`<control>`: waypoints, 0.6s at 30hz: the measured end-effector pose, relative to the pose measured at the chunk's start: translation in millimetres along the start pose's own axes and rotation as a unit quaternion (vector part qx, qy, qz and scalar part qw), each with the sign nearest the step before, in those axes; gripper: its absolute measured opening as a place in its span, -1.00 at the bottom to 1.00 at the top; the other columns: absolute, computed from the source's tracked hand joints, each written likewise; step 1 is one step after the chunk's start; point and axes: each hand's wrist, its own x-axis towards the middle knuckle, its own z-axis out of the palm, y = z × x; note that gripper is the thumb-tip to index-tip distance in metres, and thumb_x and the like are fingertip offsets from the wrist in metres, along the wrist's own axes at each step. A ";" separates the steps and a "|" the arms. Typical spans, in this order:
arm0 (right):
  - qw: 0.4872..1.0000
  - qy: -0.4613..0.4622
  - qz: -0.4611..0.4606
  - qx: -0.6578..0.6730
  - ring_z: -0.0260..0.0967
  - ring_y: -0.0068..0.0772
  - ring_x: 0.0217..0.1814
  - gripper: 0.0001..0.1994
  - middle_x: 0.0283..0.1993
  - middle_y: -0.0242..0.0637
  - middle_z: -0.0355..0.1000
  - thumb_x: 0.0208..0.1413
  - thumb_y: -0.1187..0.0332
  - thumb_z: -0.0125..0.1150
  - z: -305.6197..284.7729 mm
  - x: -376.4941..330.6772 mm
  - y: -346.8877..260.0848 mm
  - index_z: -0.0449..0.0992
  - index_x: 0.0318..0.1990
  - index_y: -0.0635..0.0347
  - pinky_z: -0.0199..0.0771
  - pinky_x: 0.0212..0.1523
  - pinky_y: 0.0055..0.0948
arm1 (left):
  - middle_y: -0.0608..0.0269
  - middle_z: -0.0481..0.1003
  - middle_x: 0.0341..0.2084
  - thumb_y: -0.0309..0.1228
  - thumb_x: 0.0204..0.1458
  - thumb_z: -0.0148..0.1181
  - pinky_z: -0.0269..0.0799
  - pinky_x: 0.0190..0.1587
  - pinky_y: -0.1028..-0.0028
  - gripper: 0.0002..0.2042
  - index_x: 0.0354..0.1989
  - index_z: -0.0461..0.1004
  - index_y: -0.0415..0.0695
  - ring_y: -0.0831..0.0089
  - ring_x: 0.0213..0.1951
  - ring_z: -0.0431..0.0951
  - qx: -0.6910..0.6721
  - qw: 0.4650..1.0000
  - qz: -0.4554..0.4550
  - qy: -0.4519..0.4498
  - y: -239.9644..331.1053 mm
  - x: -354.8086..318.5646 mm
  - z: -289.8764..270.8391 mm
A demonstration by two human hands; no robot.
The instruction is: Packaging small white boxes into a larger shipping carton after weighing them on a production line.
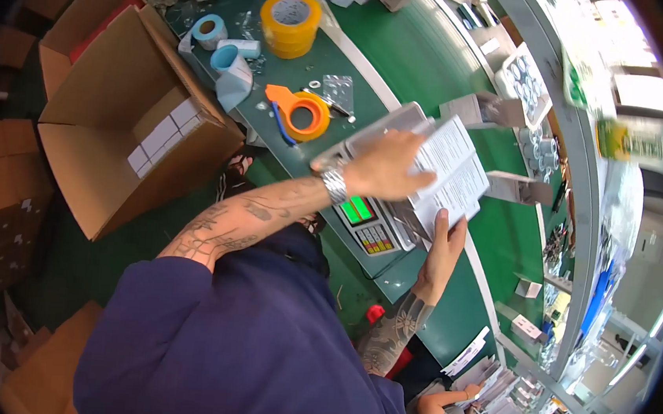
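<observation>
A folded white printed leaflet (454,170) is held over the weighing scale. My right hand (444,252) grips its near edge, with the thumb lying on the paper. My left hand (386,164), with a metal-band watch on the wrist, reaches across the leaflet's left side. Its thumb and fingers are apart, slightly blurred, and the thumb lies over the paper. Beneath both hands is the scale, with a lit green display (356,209) and a keypad (376,241); my left hand and the leaflet cover much of its metal platform (386,125).
On the green table lie an orange tape dispenser (302,115), yellow tape rolls (290,26) and blue label rolls (232,64). An open cardboard box (91,162) with small white boxes inside stands left. Small boxes sit on the green conveyor belt (377,41). Another person (448,410) works at lower right.
</observation>
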 end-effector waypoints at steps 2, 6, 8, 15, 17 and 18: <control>0.999 -0.008 0.017 0.030 0.37 -0.34 -0.02 -0.61 -0.01 -0.10 0.41 0.23 0.33 0.09 16.4 0.7 -8.3 0.32 0.17 0.26 0.39 0.03 -0.38 | -0.11 0.45 -0.21 -0.19 -0.05 0.19 0.33 -0.13 0.10 -0.54 -0.10 0.35 -0.31 0.01 -0.19 0.44 0.022 0.998 0.004 0.055 -0.4 -11.2 -7.6; 0.971 -0.054 -0.118 0.199 0.31 -0.31 0.08 -0.50 0.11 -0.08 0.31 0.26 0.13 -0.01 60.1 -20.6 -44.3 0.21 0.22 0.27 0.29 0.15 -0.36 | -0.12 0.36 -0.06 -0.16 -0.09 0.21 0.28 0.04 0.12 -0.45 -0.02 0.31 -0.33 0.00 -0.06 0.38 -0.040 0.978 0.106 0.176 27.3 -51.3 -110.4; 0.941 -0.137 -0.181 0.250 0.31 -0.26 0.13 -0.47 0.16 -0.08 0.29 0.28 0.10 -0.05 117.8 -35.3 -88.6 0.18 0.26 0.27 0.29 0.18 -0.35 | -0.11 0.34 -0.04 -0.13 -0.13 0.25 0.26 0.07 0.13 -0.41 -0.02 0.31 -0.33 0.01 -0.05 0.37 -0.052 0.969 0.107 0.217 26.6 -80.5 -175.2; 0.906 -0.380 -0.179 -0.055 0.21 -0.14 0.20 -0.35 0.20 -0.07 0.20 -0.06 0.40 0.24 363.9 -89.5 -171.5 0.17 0.24 0.26 0.19 0.22 -0.23 | -0.02 0.23 0.01 -0.15 -0.21 0.15 0.22 0.06 0.23 -0.30 0.10 0.07 -0.26 0.17 0.01 0.29 -0.174 0.798 -0.081 0.572 -37.8 -232.5 -348.8; 0.867 -0.486 -0.080 0.077 0.21 -0.21 0.10 -0.36 0.14 -0.10 0.20 -0.17 0.51 0.11 455.1 -100.5 -165.5 0.16 0.20 0.25 0.22 0.12 -0.32 | -0.01 0.28 -0.03 -0.25 -0.16 0.01 0.21 0.06 0.22 -0.36 0.17 0.12 -0.27 0.20 -0.03 0.30 -0.150 0.750 -0.131 0.631 -71.5 -250.0 -385.3; 0.855 -0.509 -0.039 0.092 0.22 -0.23 0.09 -0.38 0.12 -0.09 0.22 -0.14 0.54 0.07 491.6 -101.9 -155.7 0.17 0.20 0.25 0.24 0.09 -0.33 | -0.01 0.28 -0.03 -0.25 -0.16 0.01 0.21 0.06 0.22 -0.36 0.17 0.12 -0.27 0.20 -0.03 0.30 -0.152 0.743 -0.132 0.638 -95.7 -262.4 -400.7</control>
